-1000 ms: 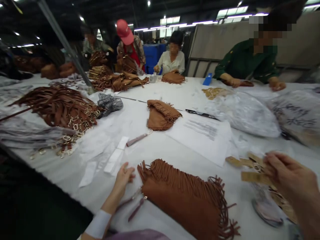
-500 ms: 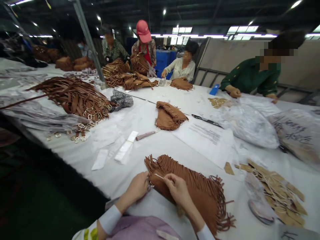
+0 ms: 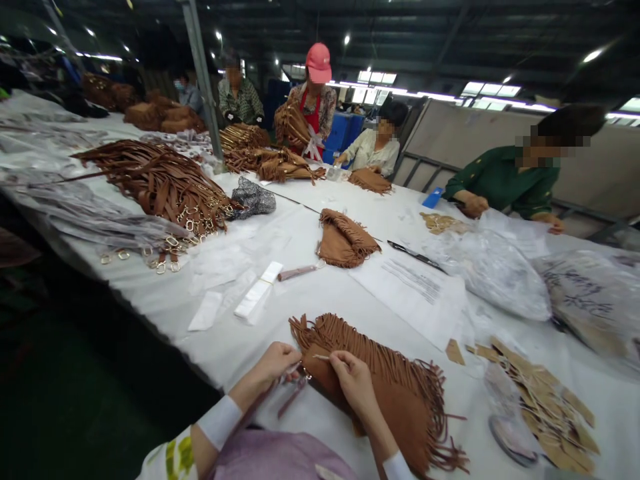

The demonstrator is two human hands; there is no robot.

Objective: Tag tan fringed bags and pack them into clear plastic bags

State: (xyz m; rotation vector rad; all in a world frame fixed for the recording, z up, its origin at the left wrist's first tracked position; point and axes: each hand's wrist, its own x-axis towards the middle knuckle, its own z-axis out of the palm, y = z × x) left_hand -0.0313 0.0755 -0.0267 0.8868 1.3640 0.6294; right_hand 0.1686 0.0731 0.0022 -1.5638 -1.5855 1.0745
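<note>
A brown fringed bag (image 3: 395,390) lies on the white table in front of me, its fringe fanned toward the far side and the right end. At its left corner, my left hand (image 3: 277,365) is closed near a small metal clasp (image 3: 306,375). A narrow brown strap (image 3: 290,401) hangs below those fingers; exactly what they pinch is partly hidden. Over the bag's upper left part, my right hand (image 3: 354,381) pinches a thin white cord (image 3: 321,357) between thumb and forefinger. Its forearm lies across the bag.
A second fringed bag (image 3: 345,240) lies farther back, near a wrapped strap (image 3: 299,272), white strips (image 3: 259,291) and a printed sheet (image 3: 413,287). Straps with metal rings (image 3: 165,187) are heaped left. Tan tags (image 3: 545,407) and plastic bags (image 3: 505,267) lie right. Several co-workers stand around the table.
My left hand has shifted slightly left from the bag's corner, and the narrow strap now shows below it. The right hand still holds the cord. The whole view has tilted slightly.
</note>
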